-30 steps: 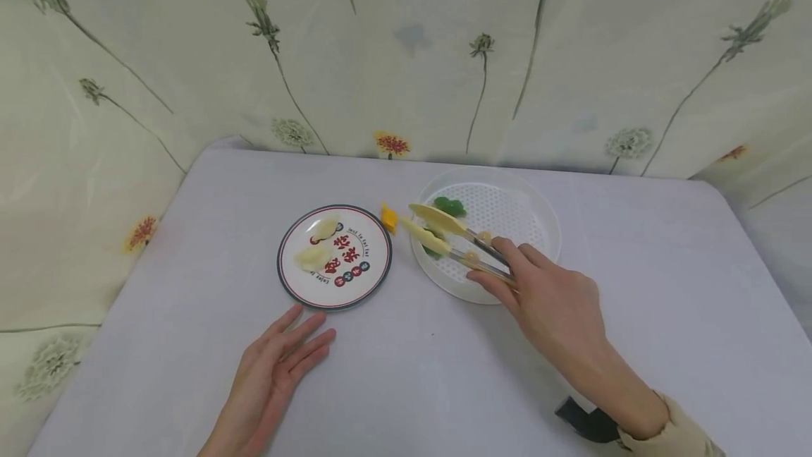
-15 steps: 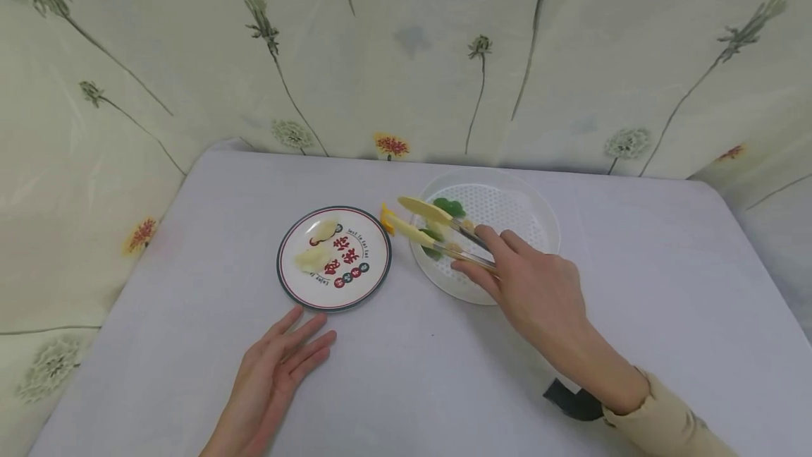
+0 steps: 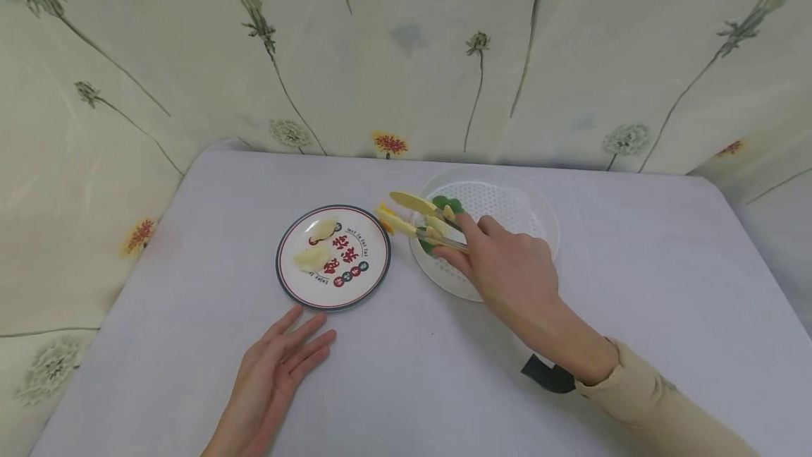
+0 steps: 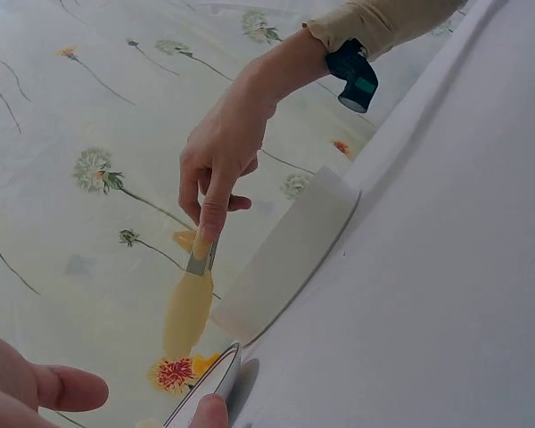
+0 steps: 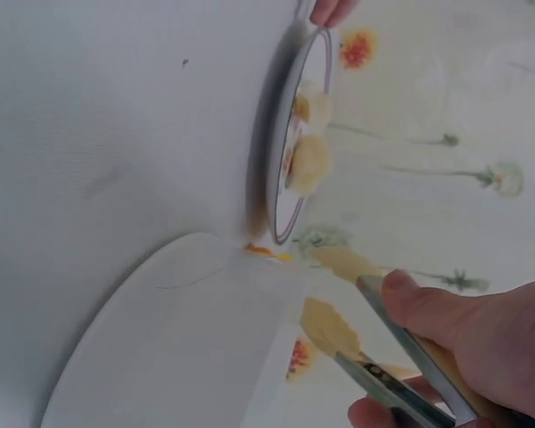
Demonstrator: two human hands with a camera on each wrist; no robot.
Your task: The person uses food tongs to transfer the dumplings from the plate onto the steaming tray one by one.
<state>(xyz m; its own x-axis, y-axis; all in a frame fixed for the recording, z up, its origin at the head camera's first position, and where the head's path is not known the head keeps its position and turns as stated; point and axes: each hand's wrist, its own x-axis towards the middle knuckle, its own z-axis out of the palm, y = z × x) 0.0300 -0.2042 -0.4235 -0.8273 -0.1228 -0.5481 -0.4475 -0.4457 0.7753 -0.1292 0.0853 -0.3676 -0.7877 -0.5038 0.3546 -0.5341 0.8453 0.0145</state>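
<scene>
My right hand (image 3: 514,273) grips a pair of tongs (image 3: 406,199) with pale yellow tips and metal arms. The tips stand apart, above a small orange-yellow piece (image 5: 272,255) lying on the table between the plate and the basket; the tongs partly cover it in the head view. My left hand (image 3: 273,365) lies at the near side of the round plate (image 3: 311,289), fingers extended, fingertips at its rim. Two pale dumpling-like pieces (image 3: 314,257) sit on the plate's left half, beside red printed characters.
Right of the plate stands a round white basket (image 3: 550,231) with a perforated bottom. It holds green pieces (image 3: 449,202) and some pale yellow ones, partly behind the tongs and right hand. A flowered cloth (image 3: 406,90) rises behind the table's back edge.
My right hand and the tongs have moved left over the basket, bringing the tips over the orange-yellow piece. The left hand and the plate have stayed in place.
</scene>
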